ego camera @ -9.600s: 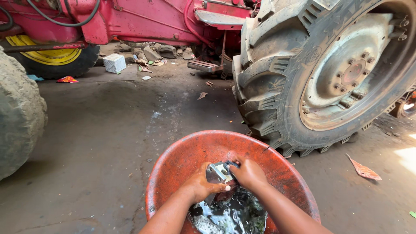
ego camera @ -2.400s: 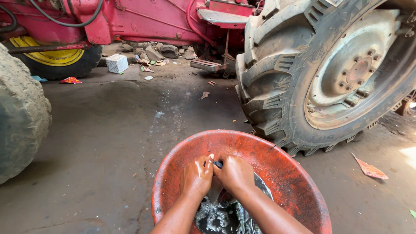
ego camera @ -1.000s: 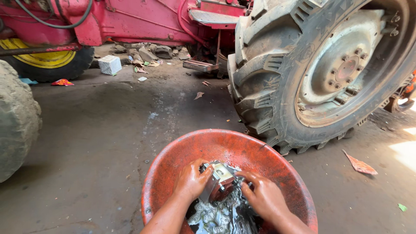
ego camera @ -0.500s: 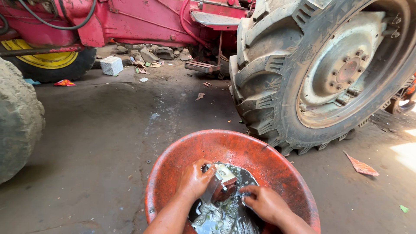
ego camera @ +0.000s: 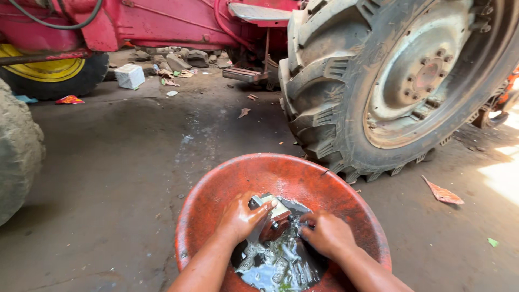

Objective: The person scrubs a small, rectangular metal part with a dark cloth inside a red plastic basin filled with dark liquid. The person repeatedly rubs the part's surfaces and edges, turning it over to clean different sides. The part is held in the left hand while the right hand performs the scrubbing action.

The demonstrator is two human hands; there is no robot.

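Inside red basin (ego camera: 216, 184) | left hand (ego camera: 238, 219) fingers grip metal part (ego camera: 273, 213) | right hand (ego camera: 327, 235) fingers curled, submerged

Big muddy tractor tyre (ego camera: 400, 81) looms ahead of me, red tractor body (ego camera: 162, 21) behind. White box (ego camera: 130, 75) and rubble (ego camera: 178, 59) sit on the concrete floor (ego camera: 108, 162).

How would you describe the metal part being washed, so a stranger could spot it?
Below the big tractor tyre sits an orange-red basin of dark liquid. The metal part rests between both hands, the only solid piece above the liquid.
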